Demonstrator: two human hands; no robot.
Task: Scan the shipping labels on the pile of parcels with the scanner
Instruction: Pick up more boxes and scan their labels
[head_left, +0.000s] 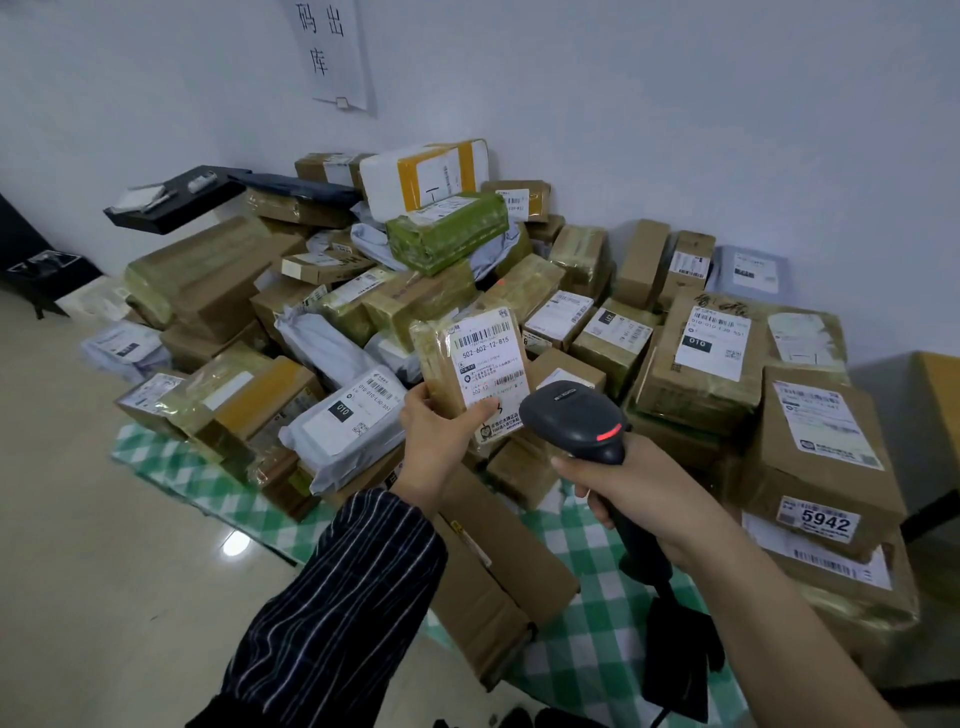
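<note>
Left hand (436, 441): we grip one small brown parcel (434, 358) by its lower end, thumb across the front, and hold it upright above the pile.
Right hand (639, 493): our fingers are wrapped round the handle of the scanner (576, 415), with its head raised towards the parcel.
Label (491, 364): white with a barcode at the top, it faces us and covers most of the parcel's front.
Scanner head: it sits just beside the label's lower right corner. A red lamp (609, 433) glows on its back. We see no beam on the barcode, so we cannot tell whether a read has registered.
Pile (322, 291): it holds many boxes and grey mailer bags, heaped against the wall on a green checked cloth (587, 597) and spreading left and right of our hands.
Labels in the pile: several face up, while others are turned away or buried.
Done: we judge one parcel to be mid-scan. Nothing marks any other as finished, and we see no separate scanned stack.
Left: we judge that nearly the whole heap remains, each piece to be lifted, turned label-up and read.
Risk: tape glare or a creased label may spoil a read.
</note>
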